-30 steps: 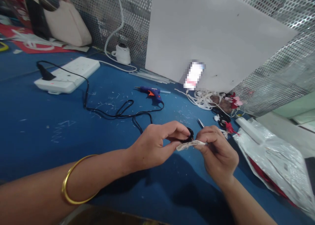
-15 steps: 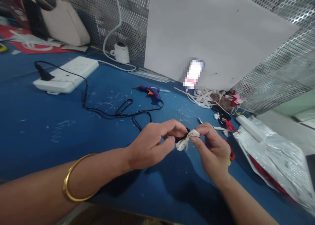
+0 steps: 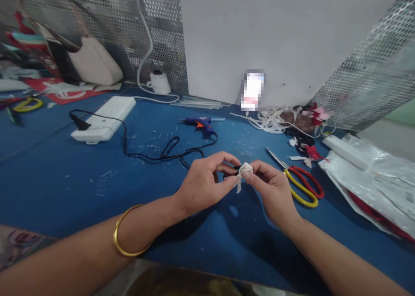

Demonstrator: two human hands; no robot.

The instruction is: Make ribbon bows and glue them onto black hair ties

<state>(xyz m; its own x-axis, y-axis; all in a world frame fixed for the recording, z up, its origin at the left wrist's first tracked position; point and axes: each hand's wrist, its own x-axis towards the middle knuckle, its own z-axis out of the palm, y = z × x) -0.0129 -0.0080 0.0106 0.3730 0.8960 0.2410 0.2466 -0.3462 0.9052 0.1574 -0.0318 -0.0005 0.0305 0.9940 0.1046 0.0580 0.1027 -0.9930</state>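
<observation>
My left hand (image 3: 202, 181) and my right hand (image 3: 274, 190) meet just above the blue table (image 3: 65, 179). Both pinch a small white printed ribbon (image 3: 243, 171) that is folded around a black ring (image 3: 231, 171). The left thumb and fingers close on the black ring, which is mostly hidden. The right fingertips press the ribbon's fold from the right. A gold bangle (image 3: 125, 240) sits on my left wrist.
Red and yellow scissors (image 3: 300, 179) lie right of my hands. A blue glue gun (image 3: 199, 124) with a black cord (image 3: 155, 151) runs to a white power strip (image 3: 103, 119). Ribbon scraps (image 3: 275, 121) lie by the white board (image 3: 269, 41). Plastic bags (image 3: 372, 179) rest at right.
The ribbon strip, first held out straight, has been folded into a tight bunch over the black ring. My hands came closer together. The head camera shifted, and the scissors came into sight.
</observation>
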